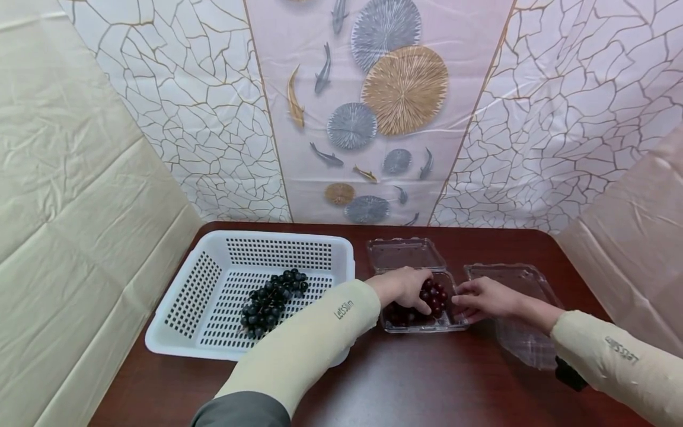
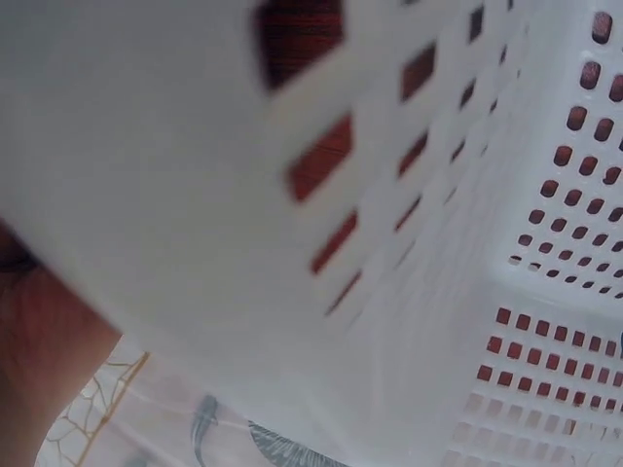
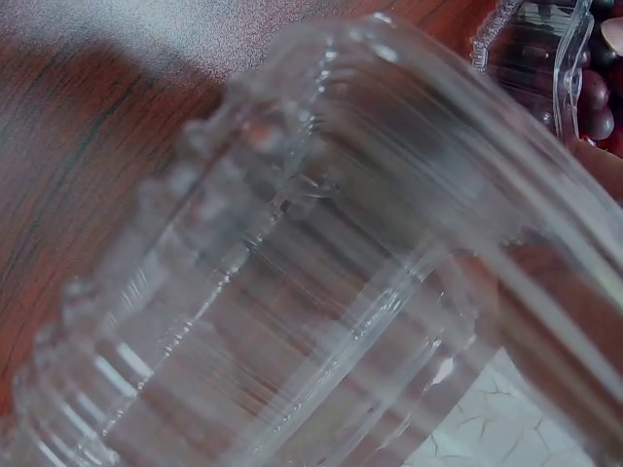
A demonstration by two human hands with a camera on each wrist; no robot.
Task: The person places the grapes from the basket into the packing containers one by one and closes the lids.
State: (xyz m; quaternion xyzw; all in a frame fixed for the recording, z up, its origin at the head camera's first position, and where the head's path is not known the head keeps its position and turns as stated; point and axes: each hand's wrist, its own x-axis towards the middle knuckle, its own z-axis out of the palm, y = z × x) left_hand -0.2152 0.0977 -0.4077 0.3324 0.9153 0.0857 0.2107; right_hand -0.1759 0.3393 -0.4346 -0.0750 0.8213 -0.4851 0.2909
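A clear plastic clamshell box (image 1: 427,327) lies on the table with its lid folded back, and dark red grapes (image 1: 434,296) fill part of it. My left hand (image 1: 402,287) reaches into it from the left, thumb and fingers bent around some of the grapes; its fingertips are partly hidden. At the box's right rim, my right hand (image 1: 488,298) pinches the edge between thumb and fingers. The left wrist view is mostly a basket wall, with part of the left hand (image 2: 39,350) at its edge. Red grapes (image 3: 596,97) also appear in the right wrist view's corner.
A white perforated basket (image 1: 181,347) stands to the left with a bunch of black grapes (image 1: 272,302) inside. Beneath my right forearm lies a second clear plastic box (image 1: 525,338), open. Patterned cloth walls (image 1: 213,118) enclose the dark wooden table (image 1: 395,385) at back and sides.
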